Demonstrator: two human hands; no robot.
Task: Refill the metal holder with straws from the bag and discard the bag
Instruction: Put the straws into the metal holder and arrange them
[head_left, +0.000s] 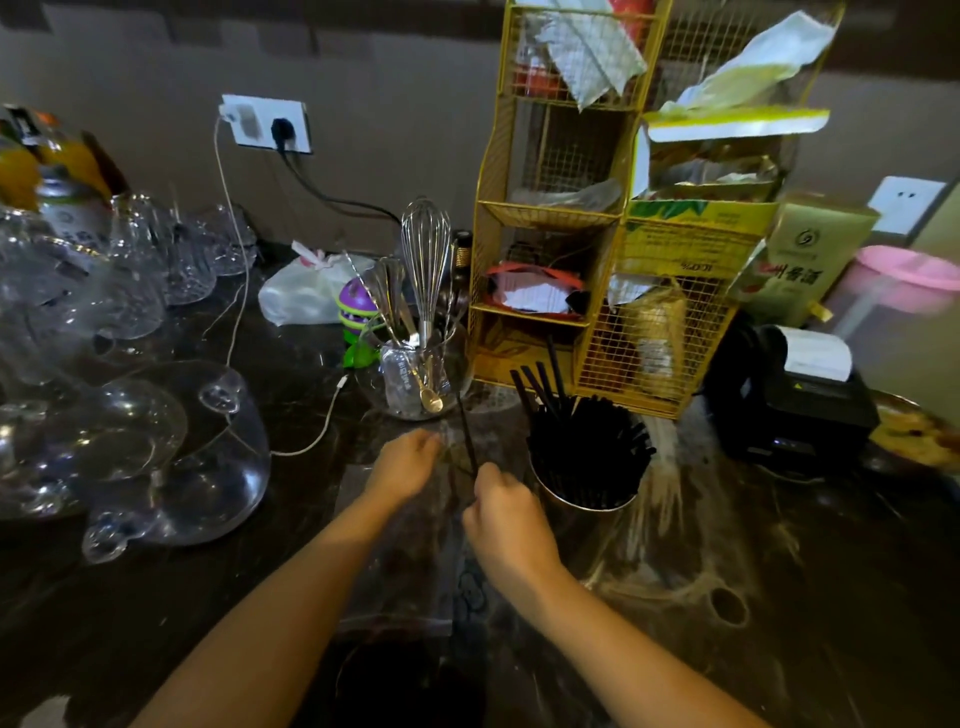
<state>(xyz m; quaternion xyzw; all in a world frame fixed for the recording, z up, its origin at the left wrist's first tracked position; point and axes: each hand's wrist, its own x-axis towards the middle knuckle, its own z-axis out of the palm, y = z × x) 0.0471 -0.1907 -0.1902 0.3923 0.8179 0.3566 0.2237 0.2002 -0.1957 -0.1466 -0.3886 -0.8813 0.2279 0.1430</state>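
A clear plastic bag (410, 561) lies flat on the dark counter, its open end pointing away from me. My left hand (402, 465) pinches the bag's far edge. My right hand (501, 514) is closed on a thin black straw (466, 434) that sticks up and away from the bag mouth. Just to the right stands the round metal holder (582, 493), packed with black straws (587, 441), a few taller ones leaning left.
Behind the holder rises a yellow wire rack (613, 249). A glass jar with whisk and spoons (415, 374) stands beyond my hands. Glassware (156, 441) crowds the left side, with a white cable (317, 436). A black receipt printer (800, 405) sits at right.
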